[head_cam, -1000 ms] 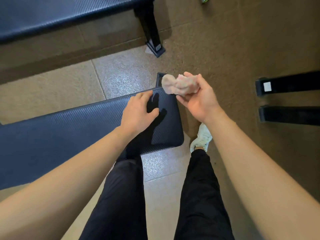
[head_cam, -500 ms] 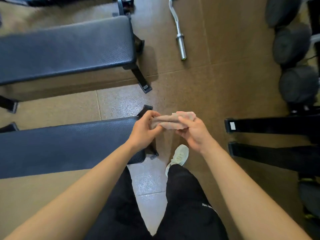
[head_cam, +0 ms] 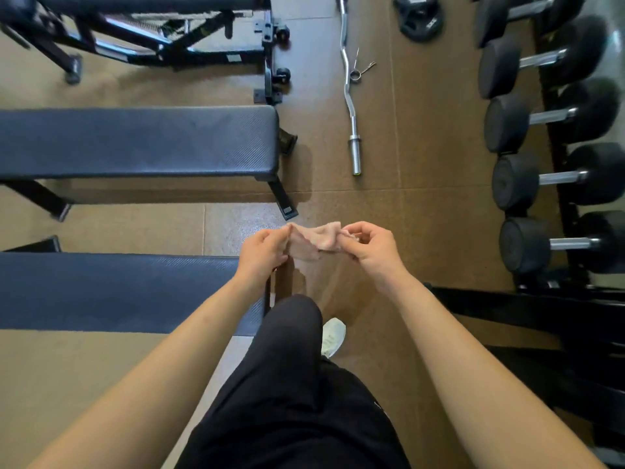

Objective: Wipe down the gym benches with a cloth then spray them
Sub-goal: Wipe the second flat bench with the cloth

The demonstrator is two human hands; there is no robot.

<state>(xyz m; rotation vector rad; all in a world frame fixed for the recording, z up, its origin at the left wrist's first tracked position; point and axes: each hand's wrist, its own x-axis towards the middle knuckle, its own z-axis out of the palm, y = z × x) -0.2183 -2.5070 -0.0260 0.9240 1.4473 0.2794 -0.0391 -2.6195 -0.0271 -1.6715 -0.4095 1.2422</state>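
Observation:
A small pale pink cloth (head_cam: 314, 240) is stretched between both hands in mid-air over the floor. My left hand (head_cam: 262, 253) pinches its left edge and my right hand (head_cam: 370, 248) pinches its right edge. Just left of my hands ends the nearest dark padded bench (head_cam: 118, 289). A second flat bench (head_cam: 142, 142) lies parallel beyond it. No spray bottle is in view.
An adjustable bench frame (head_cam: 162, 38) stands at the top left. A curl bar (head_cam: 350, 93) lies on the brown floor ahead. A rack of black dumbbells (head_cam: 554, 177) lines the right side, with weight plates (head_cam: 419, 15) above. My black trousers and white shoe (head_cam: 333, 336) are below.
My left hand left the near bench pad and took hold of the cloth. Both hands now pull the bunched cloth wider apart. The view lifted, showing more of the room.

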